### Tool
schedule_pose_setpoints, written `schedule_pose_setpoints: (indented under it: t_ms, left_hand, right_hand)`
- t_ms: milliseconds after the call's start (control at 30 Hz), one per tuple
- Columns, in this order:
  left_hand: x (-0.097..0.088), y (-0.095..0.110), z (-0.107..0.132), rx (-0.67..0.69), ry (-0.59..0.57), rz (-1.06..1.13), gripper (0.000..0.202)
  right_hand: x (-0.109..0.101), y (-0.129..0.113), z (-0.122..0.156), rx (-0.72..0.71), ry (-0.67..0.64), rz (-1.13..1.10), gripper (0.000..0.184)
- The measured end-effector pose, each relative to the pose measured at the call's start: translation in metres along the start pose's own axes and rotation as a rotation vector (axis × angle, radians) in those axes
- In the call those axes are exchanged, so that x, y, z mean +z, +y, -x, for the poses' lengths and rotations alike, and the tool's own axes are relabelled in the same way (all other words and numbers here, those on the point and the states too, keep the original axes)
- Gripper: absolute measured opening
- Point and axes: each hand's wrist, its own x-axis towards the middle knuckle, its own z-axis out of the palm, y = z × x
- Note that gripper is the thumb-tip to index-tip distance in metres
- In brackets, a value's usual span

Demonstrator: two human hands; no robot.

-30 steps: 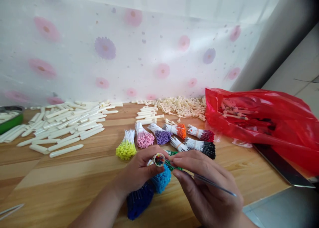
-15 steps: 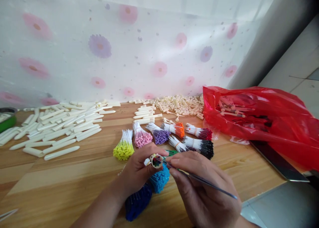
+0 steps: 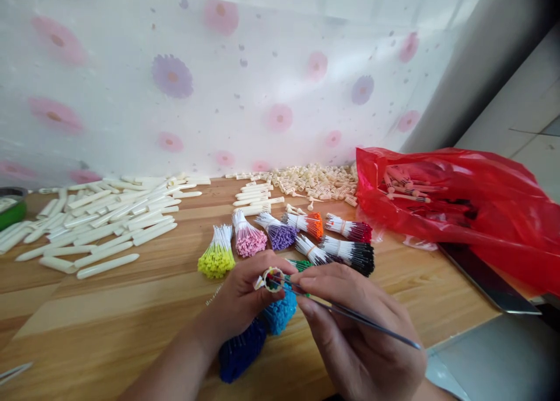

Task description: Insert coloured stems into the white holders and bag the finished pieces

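My left hand [image 3: 254, 281] pinches a short cream pen tube [image 3: 265, 282] between thumb and fingers, its round open end facing me. Small coloured pieces show inside the ring. My right hand [image 3: 359, 325] is closed around slim metal tweezers [image 3: 350, 312], whose tips reach into the tube's opening; what they touch inside is too small to tell. Just beneath my hands lie a light blue bundle of pen refills [image 3: 282, 313] and a dark blue bundle [image 3: 242, 354]. A green bundle [image 3: 301, 265] is partly hidden behind my fingers.
More refill bundles lie beyond: yellow [image 3: 216, 255], pink [image 3: 249, 237], purple [image 3: 280, 233], orange [image 3: 310, 225], dark red [image 3: 354, 230] and black [image 3: 352, 255]. Cream pen barrels [image 3: 118, 211] spread left; small cream parts [image 3: 315, 182] pile at the back. A red plastic bag [image 3: 459, 208] covers a dark flat object [image 3: 485, 278].
Both hands stay at nearly the same spot. The tube has turned slightly in my left fingers, and the tweezers have shifted a little at its opening.
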Motion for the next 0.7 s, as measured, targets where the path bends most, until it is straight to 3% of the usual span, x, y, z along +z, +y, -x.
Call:
schedule_pose_setpoints:
  t_ms: [367,700]
  left_hand:
    - [0.0007,-0.0002,-0.0005,-0.003,-0.069,0.083,0.042]
    - [0.0003,-0.0061,0.0009,-0.044,-0.080,0.145,0.038]
  right_hand:
    - [0.0025,-0.0019,0.0000,0.014,0.002,0.023,0.023]
    - [0.0000,-0.0032,0.0015,-0.004,0.032,0.026,0.027]
